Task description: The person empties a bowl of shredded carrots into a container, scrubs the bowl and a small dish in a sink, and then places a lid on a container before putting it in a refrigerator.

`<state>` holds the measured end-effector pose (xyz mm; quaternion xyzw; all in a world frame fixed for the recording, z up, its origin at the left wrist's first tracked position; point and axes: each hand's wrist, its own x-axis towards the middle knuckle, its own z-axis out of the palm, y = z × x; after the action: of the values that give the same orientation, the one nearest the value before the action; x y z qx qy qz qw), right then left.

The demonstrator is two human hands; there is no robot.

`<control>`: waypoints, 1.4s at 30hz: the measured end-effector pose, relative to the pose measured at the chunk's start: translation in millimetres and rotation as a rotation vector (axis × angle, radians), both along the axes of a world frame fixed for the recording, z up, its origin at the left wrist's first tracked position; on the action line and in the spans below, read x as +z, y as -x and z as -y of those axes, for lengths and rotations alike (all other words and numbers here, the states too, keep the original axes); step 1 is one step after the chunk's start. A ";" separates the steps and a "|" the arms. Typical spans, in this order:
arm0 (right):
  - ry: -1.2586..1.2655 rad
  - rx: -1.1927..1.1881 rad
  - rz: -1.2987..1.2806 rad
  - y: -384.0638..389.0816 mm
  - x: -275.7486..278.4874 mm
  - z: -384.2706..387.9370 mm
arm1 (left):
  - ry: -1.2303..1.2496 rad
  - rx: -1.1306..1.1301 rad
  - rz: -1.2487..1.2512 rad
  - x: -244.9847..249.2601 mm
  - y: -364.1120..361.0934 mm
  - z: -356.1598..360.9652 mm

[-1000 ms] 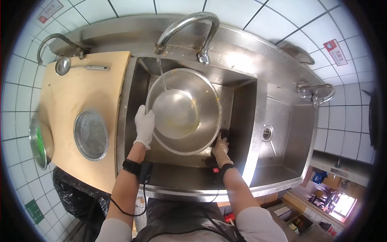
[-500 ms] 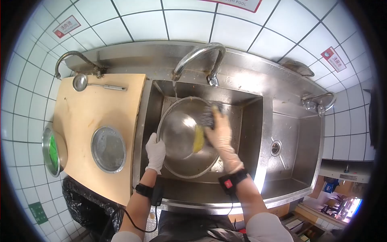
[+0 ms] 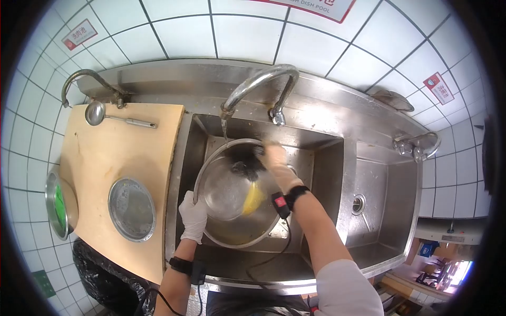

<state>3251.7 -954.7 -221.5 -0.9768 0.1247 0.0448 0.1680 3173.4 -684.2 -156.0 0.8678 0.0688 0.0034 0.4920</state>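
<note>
A large metal basin (image 3: 211, 181) sits tilted in the middle sink (image 3: 327, 174). My left hand (image 3: 193, 215), in a white glove, is closed on the basin's left rim. My right hand (image 3: 275, 160), also gloved and blurred by motion, is at the basin's upper right with its fingers on a dark scrubber (image 3: 245, 162). Inside the basin lies a yellow piece (image 3: 253, 198), below the scrubber. Water runs from the middle faucet (image 3: 261, 84) near the basin's upper rim.
On the left, a wooden board (image 3: 126, 152) bears a ladle (image 3: 118, 117) and a round metal dish (image 3: 132, 209). A bowl with something green (image 3: 59, 205) stands at its left edge. Right of the middle sink is another sink (image 3: 380, 184) with a drain.
The dark scrubber and my right hand have moved left over the basin. The view has shifted slightly, and my left hand appears lower on the rim.
</note>
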 end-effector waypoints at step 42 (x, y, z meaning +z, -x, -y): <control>0.113 -0.014 0.067 18.0 -12.7 27.7 | -0.229 0.075 -0.095 -26.0 -8.6 -5.3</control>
<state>3233.7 -982.4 -234.2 -0.9848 0.1281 0.0036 0.1169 3182.0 -678.9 -182.0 0.9142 0.1238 -0.0114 0.3856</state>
